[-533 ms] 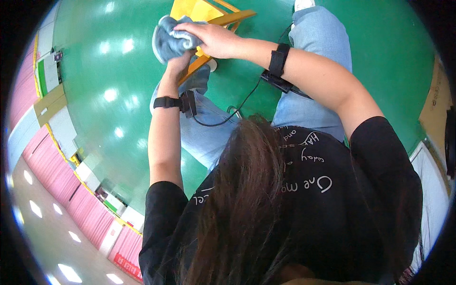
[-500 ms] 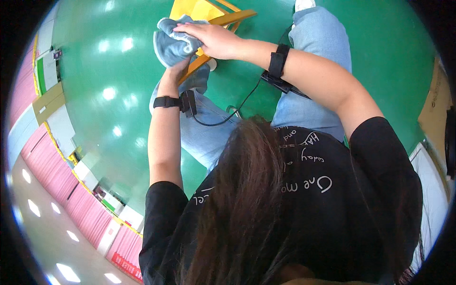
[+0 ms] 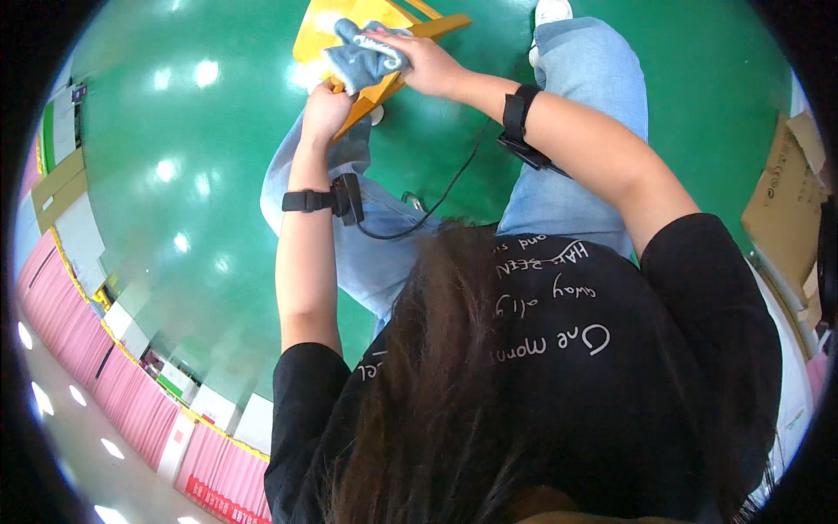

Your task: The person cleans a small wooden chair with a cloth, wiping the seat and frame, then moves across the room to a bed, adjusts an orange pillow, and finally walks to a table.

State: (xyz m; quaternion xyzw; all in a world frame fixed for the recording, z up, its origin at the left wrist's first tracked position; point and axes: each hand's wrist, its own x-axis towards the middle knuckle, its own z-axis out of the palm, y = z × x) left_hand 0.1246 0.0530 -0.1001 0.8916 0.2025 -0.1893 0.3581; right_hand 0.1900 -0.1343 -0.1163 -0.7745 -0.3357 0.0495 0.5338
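A yellow wooden piece of furniture (image 3: 312,33), like a small stool or chair with slats and bars, stands tilted between my knees at the top of the view. My right hand (image 3: 425,65) presses a crumpled grey-blue cloth (image 3: 360,63) with white edging against it, fingers bent over the cloth. At the near left corner, my left hand (image 3: 328,110) is closed round a part of the yellow wooden frame. The cloth hangs just above that hand and covers some of the wood.
Black straps with small boxes (image 3: 349,199) sit on both forearms, joined to a dark cable (image 3: 458,179) across my lap. Green floor (image 3: 218,131) surrounds me. Cardboard (image 3: 772,192) stands at the right; pink curtains (image 3: 131,384) and pale panels line the left.
My right hand has moved the cloth rightward and slightly away along the wood. More of my left hand and its hold on the frame now shows.
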